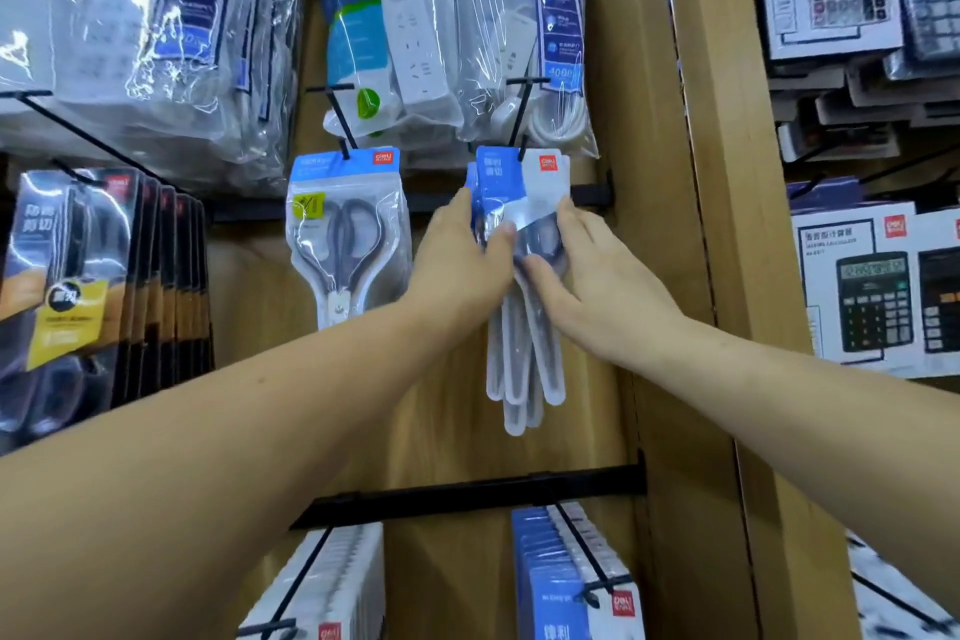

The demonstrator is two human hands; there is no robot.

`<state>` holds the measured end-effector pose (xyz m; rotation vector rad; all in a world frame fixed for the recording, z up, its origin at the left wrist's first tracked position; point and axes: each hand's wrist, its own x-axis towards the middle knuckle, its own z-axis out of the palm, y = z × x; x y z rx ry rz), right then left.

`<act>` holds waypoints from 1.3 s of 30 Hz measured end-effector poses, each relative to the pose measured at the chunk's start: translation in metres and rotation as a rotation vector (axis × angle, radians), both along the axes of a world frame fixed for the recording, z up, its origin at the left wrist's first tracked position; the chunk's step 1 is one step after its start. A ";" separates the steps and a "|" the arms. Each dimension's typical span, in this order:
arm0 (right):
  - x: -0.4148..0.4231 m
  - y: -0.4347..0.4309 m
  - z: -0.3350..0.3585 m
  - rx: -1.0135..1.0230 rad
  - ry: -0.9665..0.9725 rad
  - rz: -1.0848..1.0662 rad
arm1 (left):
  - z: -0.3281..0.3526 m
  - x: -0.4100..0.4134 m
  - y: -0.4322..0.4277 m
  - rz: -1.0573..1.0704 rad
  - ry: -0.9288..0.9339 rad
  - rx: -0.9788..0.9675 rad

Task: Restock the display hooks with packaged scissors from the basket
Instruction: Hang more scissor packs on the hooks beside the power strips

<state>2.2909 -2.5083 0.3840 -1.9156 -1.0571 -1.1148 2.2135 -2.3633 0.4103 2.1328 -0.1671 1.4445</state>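
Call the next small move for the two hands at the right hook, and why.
Probably push the packs back along the hook and square them up. The left hand and right hand both pinch the bunch. Its headers already hang on the hook, and the lower tips fan out unevenly.

Blue-and-white scissor packs (522,203) with red logos hang on black hooks (521,114).

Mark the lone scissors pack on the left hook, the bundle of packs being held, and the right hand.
lone scissors pack (356,226), head view, clear front over the dark handles.
bundle of packs (524,379), head view, white lower ends below the hands.
right hand (608,296), head view, back of the hand.
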 end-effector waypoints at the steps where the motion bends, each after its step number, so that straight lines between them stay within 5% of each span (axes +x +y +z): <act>1: 0.001 0.001 -0.004 -0.024 -0.010 -0.013 | -0.007 0.003 0.001 -0.009 0.009 0.002; 7: 0.003 0.000 -0.023 -0.137 -0.052 -0.153 | -0.042 -0.003 0.005 -0.083 0.179 -0.068; 16: -0.036 -0.009 -0.048 0.025 -0.022 -0.117 | -0.090 -0.053 -0.006 -0.103 0.491 -0.102; 26: -0.127 -0.011 -0.136 -0.139 0.177 -0.144 | -0.192 -0.165 0.013 -0.072 0.538 -0.215; 39: -0.305 0.085 -0.403 -0.678 0.614 0.106 | -0.451 -0.361 0.088 0.147 0.838 -0.360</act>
